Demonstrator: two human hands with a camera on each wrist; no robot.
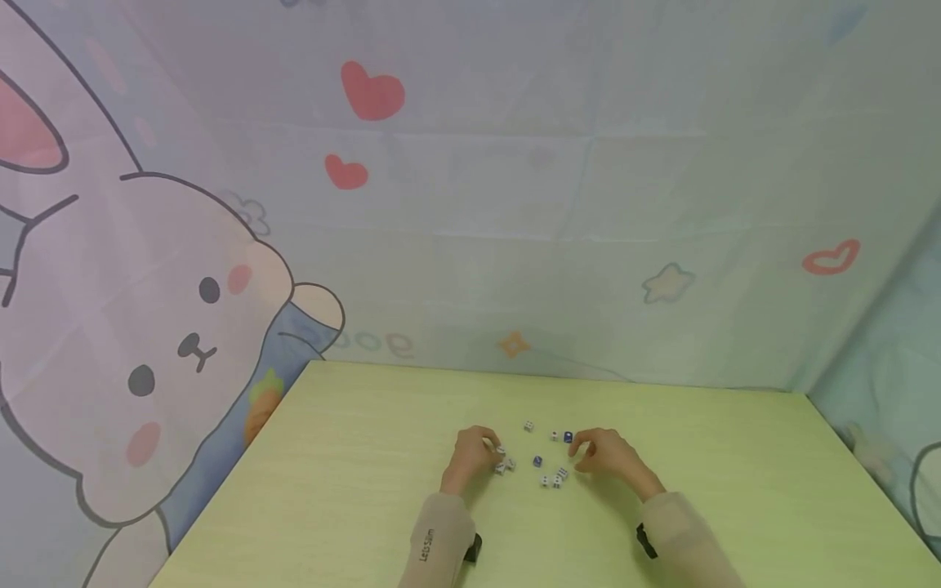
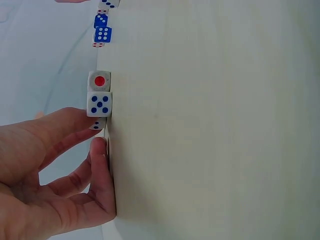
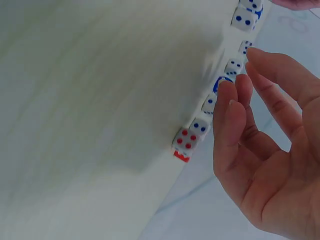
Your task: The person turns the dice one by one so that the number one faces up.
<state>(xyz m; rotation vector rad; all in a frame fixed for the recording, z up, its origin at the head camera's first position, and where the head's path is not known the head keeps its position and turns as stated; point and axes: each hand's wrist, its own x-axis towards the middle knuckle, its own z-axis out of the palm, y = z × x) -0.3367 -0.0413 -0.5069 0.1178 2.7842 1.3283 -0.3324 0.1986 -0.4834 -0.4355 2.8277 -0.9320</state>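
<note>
At the left of a spread of small dice, my left hand (image 1: 474, 456) pinches a white die (image 2: 97, 124) between thumb and forefinger. Two more white dice, one showing a blue five (image 2: 99, 105) and one a red dot (image 2: 99, 80), sit right by that thumb. My right hand (image 1: 608, 455) hovers on the other side, fingers loosely bent and apart, holding nothing. Nearest its fingertips are a blue die (image 1: 568, 437) and, lower down, a white die (image 1: 562, 473). A die with red pips (image 3: 186, 141) stands out in the right wrist view.
Between the hands lie another blue die (image 1: 537, 461) and several white dice, among them one at the back (image 1: 528, 426) and one at the front (image 1: 545, 482). The pale yellow table (image 1: 353, 474) reaches back to a printed cloth (image 1: 470, 269) with hearts and a rabbit.
</note>
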